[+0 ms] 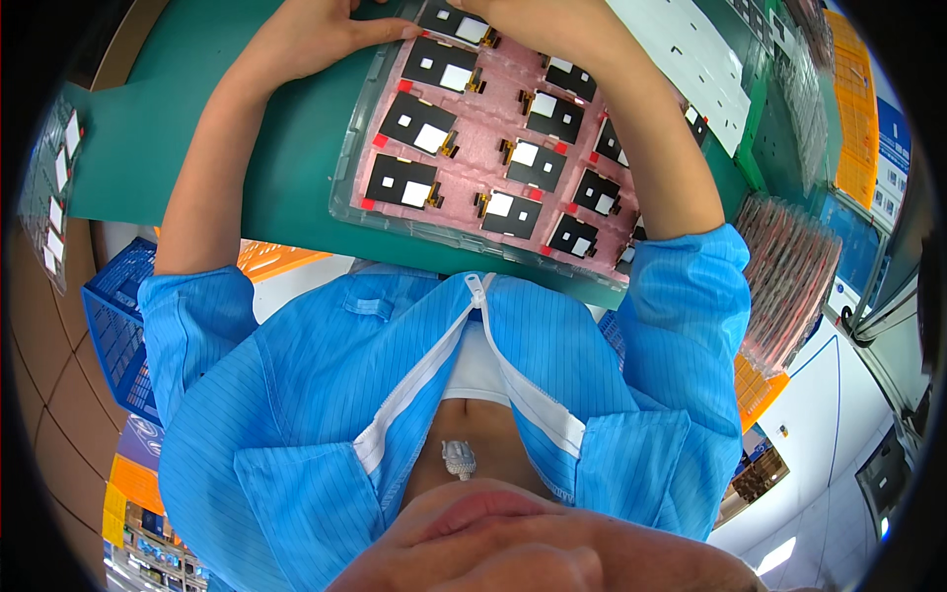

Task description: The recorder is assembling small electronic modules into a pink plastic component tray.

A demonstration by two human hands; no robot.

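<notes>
A clear plastic tray (345,187) with a pink lining lies on the green work surface in front of me. It holds rows of flat black rectangular parts (402,69) with white squares, small gold-brown flex tails and red tabs. At the tray's far left, my left hand (311,39) has its thumb stretched out to the rim, beside the farthest black part (444,22); its other fingers are mostly cut off by the upper edge. My right hand (538,22) reaches over the far side of the tray, its fingers largely out of view. My right forearm covers part of the tray's right side.
A white sheet with small dark marks (691,69) lies right of the tray. Stacked clear trays (789,281) stand farther right, near orange bins (850,109). At the left are a blue plastic basket (118,306) and another tray of parts (49,212).
</notes>
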